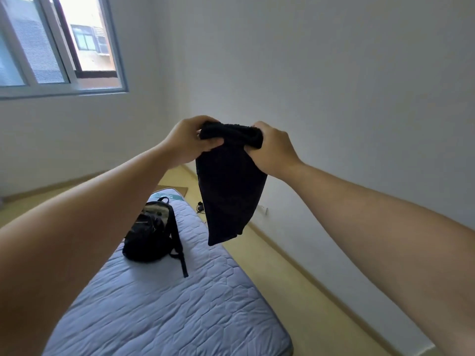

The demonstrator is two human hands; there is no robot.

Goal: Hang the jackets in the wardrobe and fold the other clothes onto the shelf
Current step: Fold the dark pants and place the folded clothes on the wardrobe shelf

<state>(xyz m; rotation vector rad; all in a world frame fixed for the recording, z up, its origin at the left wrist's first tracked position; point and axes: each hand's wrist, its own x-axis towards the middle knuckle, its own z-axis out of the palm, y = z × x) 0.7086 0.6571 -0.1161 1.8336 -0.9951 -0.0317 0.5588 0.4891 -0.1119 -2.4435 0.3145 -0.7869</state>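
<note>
Forearms [77, 227] reach out; left hand [185, 142] and right hand [272, 150] both grip the black garment [231, 196] by its top, likely so it hangs flat for folding.

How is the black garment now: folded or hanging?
Hanging: the black garment dangles freely, its top bunched between the left hand and right hand.

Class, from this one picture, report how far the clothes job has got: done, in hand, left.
Done: nothing shown; no wardrobe or shelf is in view. In hand: the left hand and right hand grip the top edge of a dark garment, hanging clear of the mattress. Left: folding it and shelving it; other clothes are not visible.
</note>
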